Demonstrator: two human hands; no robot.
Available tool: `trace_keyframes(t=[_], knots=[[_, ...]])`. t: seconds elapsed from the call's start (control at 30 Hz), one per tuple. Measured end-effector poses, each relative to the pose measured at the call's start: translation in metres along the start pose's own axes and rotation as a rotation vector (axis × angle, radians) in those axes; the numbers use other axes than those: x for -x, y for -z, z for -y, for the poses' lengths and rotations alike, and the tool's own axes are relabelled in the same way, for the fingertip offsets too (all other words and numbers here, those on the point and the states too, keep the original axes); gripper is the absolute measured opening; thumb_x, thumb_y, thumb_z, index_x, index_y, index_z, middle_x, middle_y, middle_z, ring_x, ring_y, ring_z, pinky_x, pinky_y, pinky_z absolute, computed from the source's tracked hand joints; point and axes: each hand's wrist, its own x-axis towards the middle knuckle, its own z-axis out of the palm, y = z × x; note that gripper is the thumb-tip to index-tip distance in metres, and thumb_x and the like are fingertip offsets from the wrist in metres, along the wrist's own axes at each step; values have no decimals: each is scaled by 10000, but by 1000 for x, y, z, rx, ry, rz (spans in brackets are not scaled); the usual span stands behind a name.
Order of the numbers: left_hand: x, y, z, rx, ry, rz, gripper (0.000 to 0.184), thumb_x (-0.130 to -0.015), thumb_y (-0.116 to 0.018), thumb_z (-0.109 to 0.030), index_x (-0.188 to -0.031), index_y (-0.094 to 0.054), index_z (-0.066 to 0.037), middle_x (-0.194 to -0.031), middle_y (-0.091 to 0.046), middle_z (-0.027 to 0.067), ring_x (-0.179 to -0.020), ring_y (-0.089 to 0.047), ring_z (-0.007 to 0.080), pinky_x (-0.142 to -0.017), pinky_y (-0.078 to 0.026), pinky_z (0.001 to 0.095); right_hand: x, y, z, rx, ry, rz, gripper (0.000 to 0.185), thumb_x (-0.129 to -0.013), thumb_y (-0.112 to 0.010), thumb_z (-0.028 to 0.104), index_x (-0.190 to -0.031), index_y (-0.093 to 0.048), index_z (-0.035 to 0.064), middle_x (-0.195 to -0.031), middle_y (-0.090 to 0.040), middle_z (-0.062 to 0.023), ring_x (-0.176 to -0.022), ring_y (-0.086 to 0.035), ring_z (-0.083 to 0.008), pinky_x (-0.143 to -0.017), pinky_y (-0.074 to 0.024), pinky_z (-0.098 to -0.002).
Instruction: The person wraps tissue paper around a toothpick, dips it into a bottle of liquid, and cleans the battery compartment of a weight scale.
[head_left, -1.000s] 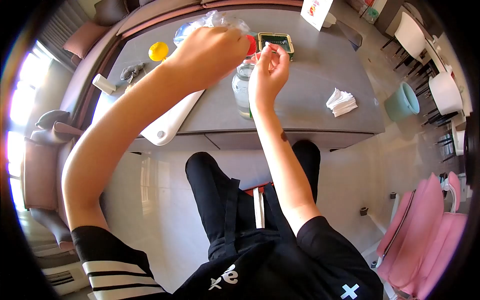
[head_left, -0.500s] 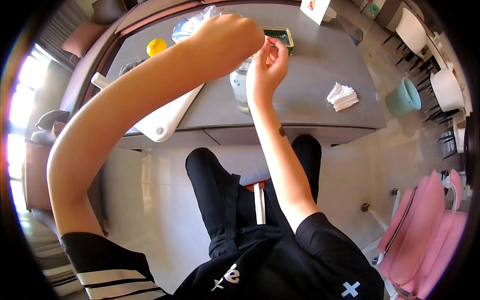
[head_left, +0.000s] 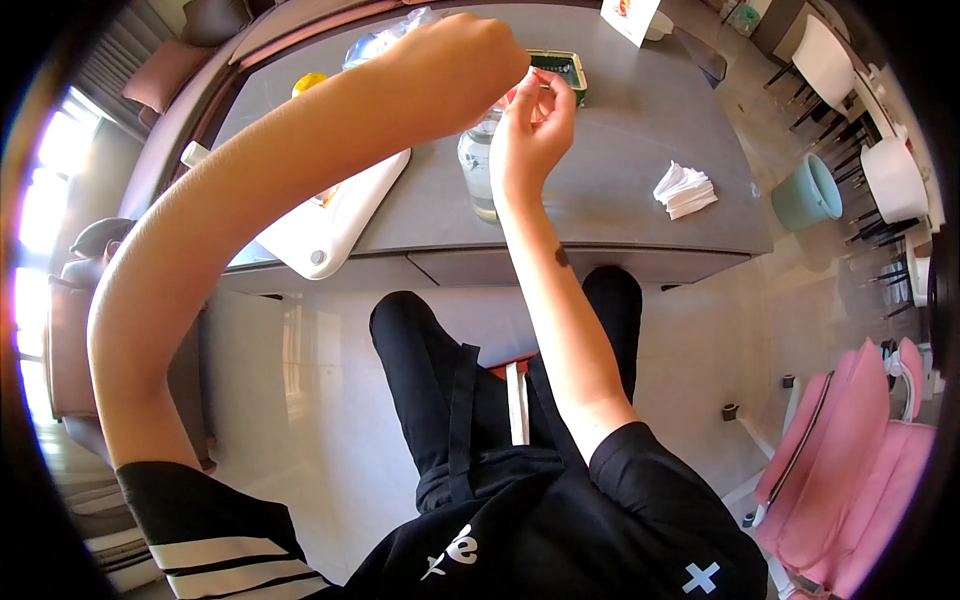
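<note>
A clear glass bottle (head_left: 478,165) with liquid in it stands on the grey table, directly below both hands. Over the bottle's mouth, my left hand (head_left: 468,62) is bent into a closed shape with its back to the camera, hiding its fingers. My right hand (head_left: 535,130) meets it from the right, thumb and fingers curled in a pinch by the bottle's top. Whatever lies between the fingertips is too small or hidden to name. Just behind the hands is a green rectangular container (head_left: 568,70), partly covered by them.
A white cutting board (head_left: 345,225) lies left, partly under my left forearm. A yellow lemon-like fruit (head_left: 308,83) and a plastic bag (head_left: 375,45) sit farther back. Folded white tissues (head_left: 686,190) lie right. Beyond the table stand a blue bin (head_left: 806,195) and pink chair (head_left: 840,470).
My left hand and wrist have risen slightly, and the forearm now covers more of the yellow fruit. More of the cutting board shows. My right hand stays almost in place, still pinched.
</note>
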Motion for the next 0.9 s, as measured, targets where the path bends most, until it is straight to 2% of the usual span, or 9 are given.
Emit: trace_keyframes(t=[0.2,0.33,0.4,0.5,0.63,0.7,0.8,0.83,0.9], knots=[[-1,-5,5,-101,-16,-29,85,-701,-591,-10,-784,-592,7,-747,-639,189,-726,-643,336,-664,-526,412,0,-1,-1,19,34,-12,142,-939,-506,63,-1049,-496,-27,-726,-598,-79,-615,-590,-108,-560,-503,-242],[-3,2,15,-74,39,27,123,-720,-570,0,-823,-637,2,-766,-643,190,-720,-642,329,-662,-525,390,1,-1,0,82,35,13,137,-940,-503,61,-1046,-495,-25,-713,-588,-72,-613,-585,-103,-561,-502,-242],[-3,7,27,205,-44,-49,190,-743,-581,-32,-906,-679,-31,-783,-649,169,-711,-645,289,-662,-523,365,1,-2,-2,6,-36,22,134,-941,-503,61,-1046,-496,-20,-712,-587,-71,-620,-582,-100,-568,-502,-242],[-7,15,35,314,47,110,276,-758,-615,-91,-1023,-689,-80,-848,-661,136,-743,-642,243,-689,-523,340,0,-2,-6,27,3,19,131,-941,-505,64,-1045,-500,-17,-711,-587,-68,-618,-581,-100,-571,-500,-241],[2,27,29,331,-19,68,305,-776,-644,-136,-1077,-681,-98,-928,-668,113,-806,-641,212,-732,-522,327,-1,-1,-5,43,-13,19,127,-941,-507,64,-1039,-504,-16,-711,-588,-64,-622,-582,-99,-575,-495,-238],[1,40,22,271,160,204,319,-809,-638,-146,-1125,-668,-112,-968,-666,109,-877,-637,203,-792,-511,306,-1,-1,-5,43,-11,33,120,-941,-507,63,-1031,-507,-16,-711,-588,-58,-626,-581,-97,-579,-491,-234],[-4,29,47,434,20,210,291,-847,-621,-171,-1121,-665,-84,-1032,-663,103,-913,-633,175,-823,-498,296,-1,-1,-4,9,-42,38,114,-941,-509,63,-1024,-510,-14,-711,-587,-55,-628,-581,-95,-578,-485,-232],[-6,26,54,435,21,200,291,-847,-621,-171,-1121,-665,-84,-1032,-663,103,-913,-633,175,-823,-498,296,-1,-1,-4,11,-35,44,114,-941,-509,63,-1024,-510,-14,-711,-587,-55,-628,-581,-95,-578,-485,-232],[-9,22,65,741,118,363,294,-896,-588,-207,-1134,-648,-46,-1103,-650,99,-954,-628,152,-862,-489,282,-1,-1,-5,58,-9,41,114,-942,-509,66,-1025,-512,-13,-714,-586,-56,-629,-579,-93,-571,-483,-231]])
